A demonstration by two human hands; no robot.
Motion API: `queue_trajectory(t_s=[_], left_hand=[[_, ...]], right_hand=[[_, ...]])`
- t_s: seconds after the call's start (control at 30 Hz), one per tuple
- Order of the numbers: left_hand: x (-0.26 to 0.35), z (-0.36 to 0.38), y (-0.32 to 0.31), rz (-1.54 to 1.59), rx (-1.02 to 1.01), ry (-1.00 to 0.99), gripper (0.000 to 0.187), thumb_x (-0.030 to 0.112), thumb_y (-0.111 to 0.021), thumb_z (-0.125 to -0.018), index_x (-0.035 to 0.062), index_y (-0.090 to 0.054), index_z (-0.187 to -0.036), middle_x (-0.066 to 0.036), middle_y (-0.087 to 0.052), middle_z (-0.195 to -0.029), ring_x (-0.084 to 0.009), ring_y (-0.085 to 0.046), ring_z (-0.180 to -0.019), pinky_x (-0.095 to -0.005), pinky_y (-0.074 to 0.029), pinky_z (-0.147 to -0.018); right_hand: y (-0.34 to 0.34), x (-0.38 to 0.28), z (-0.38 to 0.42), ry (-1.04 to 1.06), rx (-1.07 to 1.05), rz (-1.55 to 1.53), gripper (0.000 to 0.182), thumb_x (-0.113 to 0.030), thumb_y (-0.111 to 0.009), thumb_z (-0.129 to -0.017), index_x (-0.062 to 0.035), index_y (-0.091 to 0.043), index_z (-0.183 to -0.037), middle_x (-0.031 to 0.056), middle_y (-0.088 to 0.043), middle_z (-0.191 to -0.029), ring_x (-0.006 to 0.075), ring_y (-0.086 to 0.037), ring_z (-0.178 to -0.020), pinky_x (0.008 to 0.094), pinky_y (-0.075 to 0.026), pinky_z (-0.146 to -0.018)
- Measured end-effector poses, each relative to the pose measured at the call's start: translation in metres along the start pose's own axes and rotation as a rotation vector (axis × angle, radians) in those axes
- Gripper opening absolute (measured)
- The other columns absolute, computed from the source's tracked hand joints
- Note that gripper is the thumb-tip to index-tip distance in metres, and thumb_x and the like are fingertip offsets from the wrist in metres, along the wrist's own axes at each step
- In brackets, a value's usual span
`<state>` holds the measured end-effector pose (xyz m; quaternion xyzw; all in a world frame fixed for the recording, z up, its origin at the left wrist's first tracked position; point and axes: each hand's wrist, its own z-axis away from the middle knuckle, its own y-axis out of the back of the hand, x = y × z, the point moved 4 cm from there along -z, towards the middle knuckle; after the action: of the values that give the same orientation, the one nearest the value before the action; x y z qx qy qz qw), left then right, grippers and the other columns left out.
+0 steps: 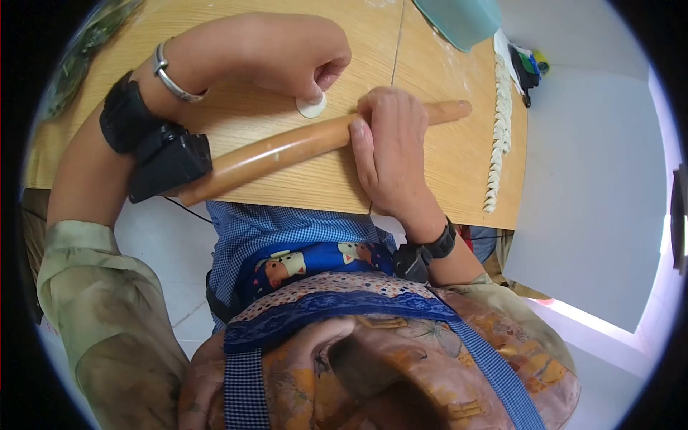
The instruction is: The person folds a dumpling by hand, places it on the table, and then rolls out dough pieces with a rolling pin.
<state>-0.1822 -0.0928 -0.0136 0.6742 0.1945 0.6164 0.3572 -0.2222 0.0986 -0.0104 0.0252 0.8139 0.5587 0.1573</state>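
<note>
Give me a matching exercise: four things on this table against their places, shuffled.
1. Rolling pin
2. Dough disc
3. Dough row
4. Teal container

A. near the table's right edge
B. at the far side, partly out of view
C. touched by the left hand
D. under the right hand

Pairs: 1-D, 2-C, 3-A, 4-B

Wooden table (272, 183), white wall (588, 165), apparently pale floor (175, 290)
</note>
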Motion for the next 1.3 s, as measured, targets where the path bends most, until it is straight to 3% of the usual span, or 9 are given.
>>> queue_trajectory(t_s=[0.13,0.27,0.5,0.67,0.97,1.03,1.07,1.23,1.3], left_hand=[[0.006,0.005,-0.002,-0.045,0.160,-0.153,0.014,0.005,-0.073,-0.076,0.0004,-0.061,-0.081,-0.011,-0.060,-0.071,-0.0264,-0.060,-0.067,-0.0381,-0.048,-0.062],[0.007,0.002,0.000,-0.040,0.055,-0.122,0.014,0.004,-0.072,-0.076,0.0009,-0.059,-0.080,-0.011,-0.059,-0.071,-0.0265,-0.059,-0.067,-0.0394,-0.047,-0.061],[0.007,0.000,-0.001,0.140,-0.015,0.048,0.007,0.003,-0.070,-0.078,-0.0003,-0.063,-0.081,-0.008,-0.064,-0.067,-0.0177,-0.062,-0.063,-0.0321,-0.049,-0.059],[0.001,0.001,0.000,0.172,-0.058,0.138,0.009,0.003,-0.071,-0.078,-0.0002,-0.064,-0.082,-0.006,-0.063,-0.067,-0.0139,-0.063,-0.061,-0.0296,-0.048,-0.057],[-0.014,0.000,-0.004,0.308,-0.144,0.214,0.014,0.010,-0.061,-0.094,-0.0026,-0.064,-0.089,-0.007,-0.064,-0.072,-0.0159,-0.065,-0.064,-0.0319,-0.052,-0.061],[-0.018,-0.002,-0.003,-0.115,0.191,-0.277,0.018,0.013,-0.060,-0.096,-0.0036,-0.066,-0.093,-0.009,-0.066,-0.077,-0.0170,-0.065,-0.068,-0.0322,-0.053,-0.063],[-0.023,-0.002,-0.001,-0.115,0.190,-0.277,0.018,0.013,-0.060,-0.096,-0.0036,-0.066,-0.093,-0.009,-0.066,-0.077,-0.0170,-0.065,-0.068,-0.0322,-0.053,-0.063],[-0.016,0.001,0.003,0.275,-0.005,0.097,0.015,0.012,-0.066,-0.091,-0.0034,-0.068,-0.091,-0.012,-0.067,-0.078,-0.0182,-0.061,-0.065,-0.0344,-0.051,-0.061],[-0.009,0.000,0.005,0.179,-0.014,0.048,0.014,0.011,-0.069,-0.087,-0.0027,-0.068,-0.089,-0.011,-0.066,-0.076,-0.0180,-0.061,-0.065,-0.0338,-0.051,-0.061]], right_hand=[[0.005,0.001,0.019,0.053,0.010,-0.025,0.031,-0.020,-0.063,-0.092,-0.0034,-0.053,-0.116,0.0170,-0.055,-0.114,0.0396,-0.051,-0.112,0.0567,-0.032,-0.109],[0.006,0.002,0.020,0.037,-0.017,-0.055,0.033,-0.020,-0.063,-0.092,-0.0039,-0.053,-0.119,0.0154,-0.057,-0.122,0.0377,-0.051,-0.120,0.0587,-0.028,-0.116],[0.004,0.002,0.016,0.058,-0.022,-0.044,0.035,-0.024,-0.063,-0.091,-0.0038,-0.053,-0.119,0.0158,-0.057,-0.120,0.0376,-0.051,-0.118,0.0584,-0.028,-0.115],[0.003,0.004,0.006,0.055,-0.032,-0.035,0.030,-0.024,-0.063,-0.091,-0.0028,-0.054,-0.111,0.0177,-0.057,-0.115,0.0385,-0.051,-0.107,0.0526,-0.037,-0.101],[-0.010,0.013,-0.043,0.133,0.006,0.025,0.023,-0.025,-0.060,-0.094,-0.0036,-0.053,-0.100,0.0158,-0.057,-0.100,0.0366,-0.054,-0.098,0.0491,-0.042,-0.086],[-0.018,0.017,-0.060,0.115,0.019,0.052,0.023,-0.025,-0.060,-0.094,-0.0038,-0.053,-0.100,0.0156,-0.057,-0.100,0.0367,-0.054,-0.097,0.0494,-0.043,-0.085],[-0.020,0.019,-0.065,0.095,0.032,0.078,0.023,-0.025,-0.060,-0.094,-0.0040,-0.053,-0.100,0.0154,-0.058,-0.100,0.0368,-0.055,-0.097,0.0496,-0.043,-0.084],[-0.016,0.018,-0.053,0.107,0.035,0.027,0.027,-0.027,-0.061,-0.094,-0.0029,-0.055,-0.106,0.0160,-0.058,-0.103,0.0374,-0.055,-0.100,0.0506,-0.043,-0.087],[-0.006,0.012,-0.033,0.113,0.014,0.007,0.030,-0.028,-0.061,-0.095,-0.0026,-0.056,-0.109,0.0164,-0.058,-0.107,0.0378,-0.055,-0.105,0.0513,-0.042,-0.092]])
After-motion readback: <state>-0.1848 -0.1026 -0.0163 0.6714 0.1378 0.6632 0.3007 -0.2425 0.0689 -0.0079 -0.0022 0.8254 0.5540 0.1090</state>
